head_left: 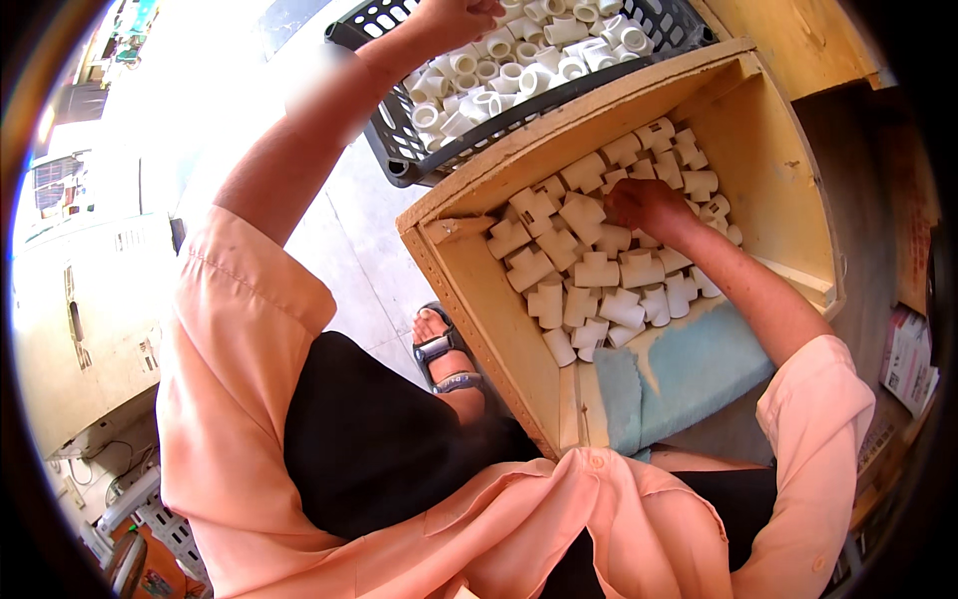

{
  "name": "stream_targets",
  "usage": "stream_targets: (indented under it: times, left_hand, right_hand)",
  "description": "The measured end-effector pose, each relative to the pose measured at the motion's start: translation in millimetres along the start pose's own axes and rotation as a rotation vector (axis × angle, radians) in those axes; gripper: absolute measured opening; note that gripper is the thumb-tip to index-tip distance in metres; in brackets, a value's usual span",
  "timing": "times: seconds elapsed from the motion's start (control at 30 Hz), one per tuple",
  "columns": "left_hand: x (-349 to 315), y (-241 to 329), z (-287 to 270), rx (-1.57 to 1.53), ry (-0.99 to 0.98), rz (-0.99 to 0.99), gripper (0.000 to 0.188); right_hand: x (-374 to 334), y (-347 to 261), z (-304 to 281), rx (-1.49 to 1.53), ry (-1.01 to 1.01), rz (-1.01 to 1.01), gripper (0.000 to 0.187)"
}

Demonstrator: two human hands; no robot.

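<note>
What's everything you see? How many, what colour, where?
Crate: one, black, top
Wooden box: one, tan, right of centre
Loose fittings: many, white, in crate
T-shaped fittings: dozens, white, in box
Pad: one, blue-green, box's near end
Boxy object: one, cream, far left
Clutter: unclear count, mixed, lower left
Package: unclear count, white-pink, far right
Sandal: one, dark, left of box
Shirt: one, peach, bottom
Legwear: one, black, bottom
Foot: one, bare, in sandal
Left hand: one, bare, over crate
Right hand: one, bare, among T-shaped fittings

White tee-shaped pipe fittings (596, 270) – loosely heaped, variously turned – lie in a wooden box (788, 190); white tubular fittings (539, 78) crowd a black crate (401, 172).
</note>
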State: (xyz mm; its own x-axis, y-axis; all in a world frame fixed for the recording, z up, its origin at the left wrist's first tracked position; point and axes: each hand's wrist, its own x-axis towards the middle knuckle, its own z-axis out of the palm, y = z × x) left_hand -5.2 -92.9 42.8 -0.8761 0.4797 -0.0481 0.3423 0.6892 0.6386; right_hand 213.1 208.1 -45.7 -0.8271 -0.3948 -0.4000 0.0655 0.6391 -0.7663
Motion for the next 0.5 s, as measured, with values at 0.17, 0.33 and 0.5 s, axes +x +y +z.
stream_targets:
  times: [0.17, 0.33, 0.5]
  left_hand:
    - [-4, -14, 10, 0.310, -0.116, -0.069, 0.024]
    - [-15, 1, 26, 0.675, -0.316, -0.043, 0.051]
    - [-8, 0, 31, 1.081, -0.371, 0.158, 0.057]
  right_hand:
    - [-2, -9, 0, -0.010, -0.007, 0.005, 0.027]
    - [-2, -5, 5, 0.079, -0.059, 0.089, 0.027]
    - [-3, -14, 4, 0.098, -0.086, 0.095, 0.025]
